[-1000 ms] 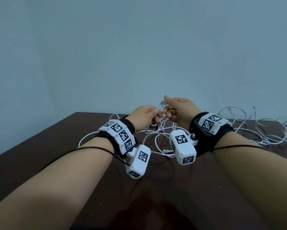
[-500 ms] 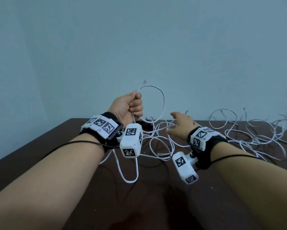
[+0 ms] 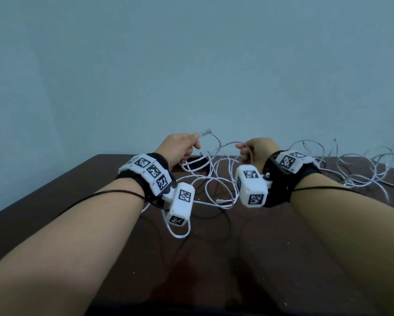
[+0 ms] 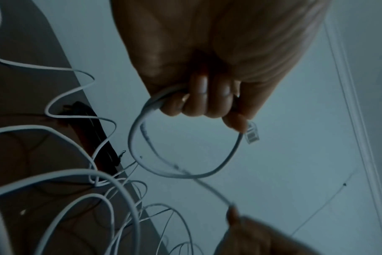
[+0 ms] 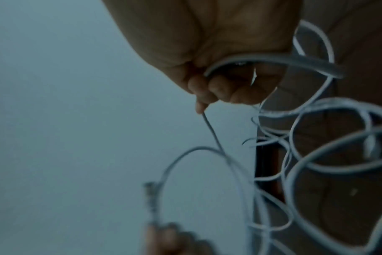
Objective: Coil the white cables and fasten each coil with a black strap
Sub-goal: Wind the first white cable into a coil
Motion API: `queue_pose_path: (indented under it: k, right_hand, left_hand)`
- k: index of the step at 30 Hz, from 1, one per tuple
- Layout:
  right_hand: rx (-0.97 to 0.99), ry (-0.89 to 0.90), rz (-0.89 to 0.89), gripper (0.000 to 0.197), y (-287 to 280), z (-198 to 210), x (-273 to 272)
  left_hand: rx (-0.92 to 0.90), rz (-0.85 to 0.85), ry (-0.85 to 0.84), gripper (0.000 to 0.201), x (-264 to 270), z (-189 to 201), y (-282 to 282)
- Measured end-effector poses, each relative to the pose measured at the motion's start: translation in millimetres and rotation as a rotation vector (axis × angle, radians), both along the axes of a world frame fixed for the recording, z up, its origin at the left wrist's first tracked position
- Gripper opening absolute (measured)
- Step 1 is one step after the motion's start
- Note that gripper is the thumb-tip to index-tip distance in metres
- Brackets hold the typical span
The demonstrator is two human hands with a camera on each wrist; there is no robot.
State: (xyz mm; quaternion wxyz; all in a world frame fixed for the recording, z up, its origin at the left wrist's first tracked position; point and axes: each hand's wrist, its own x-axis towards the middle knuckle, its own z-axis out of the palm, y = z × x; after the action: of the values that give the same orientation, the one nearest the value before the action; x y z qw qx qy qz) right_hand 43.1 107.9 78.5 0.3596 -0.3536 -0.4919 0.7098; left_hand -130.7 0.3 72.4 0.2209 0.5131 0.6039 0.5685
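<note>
My left hand [image 3: 187, 147] is raised above the table's far edge and grips a white cable [image 3: 218, 144] near its clear plug [image 3: 205, 131]. In the left wrist view the left hand's [image 4: 207, 103] curled fingers hold one round loop of the cable [image 4: 229, 158], with the plug [image 4: 252, 134] sticking out past them. My right hand [image 3: 248, 151], level with the left, pinches the same cable further along. The right wrist view shows the right hand [image 5: 218, 89] with the cable [image 5: 212, 131] running out of its fingertips. A dark strap-like strip [image 3: 197, 166] lies under the cables.
A loose tangle of white cable [image 3: 214, 185] lies on the dark brown table [image 3: 54, 201] below both hands. More white cables [image 3: 362, 172] sprawl along the table's back right. A pale blue wall stands right behind the table.
From pinching together a second ago, the hands parted. The left hand has kept the plug end in a loop. The right hand dropped toward the tangle, then rose pinching the cable.
</note>
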Motion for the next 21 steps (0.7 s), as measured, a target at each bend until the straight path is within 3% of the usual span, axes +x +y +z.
queue_pose_path:
  k: [4,10,12,15,21]
  right_hand:
    - [-0.109,0.249,0.114,0.029,-19.2,12.2,-4.3]
    - [-0.06,0.293,0.223,0.019,-56.4,12.5,-14.6]
    - [-0.012,0.242,0.194,0.018,-60.5,7.7,-22.9]
    - [0.265,0.023,0.077,0.007,-59.1,3.1,-31.1]
    - [0.652,-0.187,-0.013,0.009,-56.5,-0.2,-33.9]
  left_hand:
    - [-0.034,0.044,0.069,0.036,7.3,-9.9,10.1]
    - [-0.001,0.063,-0.165,0.034,26.6,-18.0,19.5]
    - [0.008,0.014,-0.312,0.029,30.3,-16.8,21.1]
    - [0.008,-0.018,-0.49,0.032,34.0,-15.7,17.6]
    - [-0.007,-0.161,-0.615,0.029,30.7,-21.6,12.0]
